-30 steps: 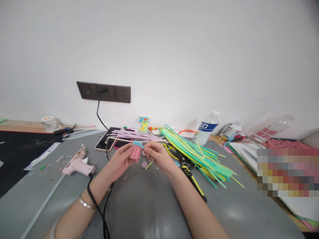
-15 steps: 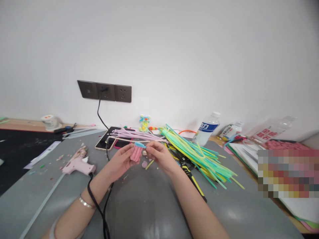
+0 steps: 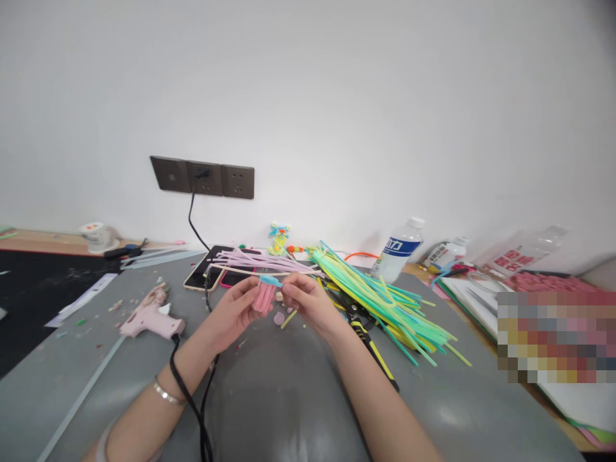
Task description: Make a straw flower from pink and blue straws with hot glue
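A small pink piece of several side-by-side strips (image 3: 264, 299) is pinched in my left hand (image 3: 234, 312), above the middle of the grey table. Across its top lies a light blue strip (image 3: 270, 281). The fingertips of my right hand (image 3: 308, 300) are closed on the right end of this blue strip. Under and behind the hands are small bits, among them a round lilac piece (image 3: 278, 318) and a short yellow-green stick (image 3: 289, 319).
Left lies a pink glue gun (image 3: 153, 320) with a black cord. Behind are phones (image 3: 205, 271) and lilac stems (image 3: 264, 261). To the right are green and yellow stems (image 3: 385, 301), yellow-black pliers (image 3: 375, 353), a bottle (image 3: 398, 251) and papers (image 3: 563, 404).
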`<state>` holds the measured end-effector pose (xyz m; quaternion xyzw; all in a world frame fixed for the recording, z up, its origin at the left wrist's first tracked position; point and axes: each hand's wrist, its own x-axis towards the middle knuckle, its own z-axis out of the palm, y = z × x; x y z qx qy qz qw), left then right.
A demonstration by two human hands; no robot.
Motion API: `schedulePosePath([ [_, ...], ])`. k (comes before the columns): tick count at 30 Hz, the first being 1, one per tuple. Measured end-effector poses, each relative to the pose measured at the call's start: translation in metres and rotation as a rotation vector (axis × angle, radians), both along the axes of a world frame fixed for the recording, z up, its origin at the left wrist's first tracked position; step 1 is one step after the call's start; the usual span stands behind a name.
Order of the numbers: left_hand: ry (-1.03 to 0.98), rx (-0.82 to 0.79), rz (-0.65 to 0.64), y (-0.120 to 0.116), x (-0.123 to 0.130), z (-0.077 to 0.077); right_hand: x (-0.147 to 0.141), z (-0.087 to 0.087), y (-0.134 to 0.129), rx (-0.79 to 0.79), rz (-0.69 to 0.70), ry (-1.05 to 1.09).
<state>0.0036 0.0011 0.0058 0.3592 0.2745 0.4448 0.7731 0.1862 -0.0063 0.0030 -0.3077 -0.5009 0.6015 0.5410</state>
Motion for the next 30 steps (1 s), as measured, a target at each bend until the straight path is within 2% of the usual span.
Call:
schedulePosePath([
  [12,-0.003,-0.001,-0.143,-0.005,-0.001,0.002,-0.002,-0.005,0.001,-0.028,0.072,-0.008],
  [18,0.039,-0.027,-0.224,-0.006,-0.005,-0.002,-0.002,-0.004,-0.004,-0.034,0.217,-0.045],
  [25,0.009,-0.059,-0.291,-0.006,-0.006,-0.002,-0.005,0.007,-0.009,0.091,0.158,-0.128],
  [30,-0.024,-0.082,-0.297,-0.008,-0.005,0.0,-0.007,0.006,-0.01,0.095,0.156,-0.188],
])
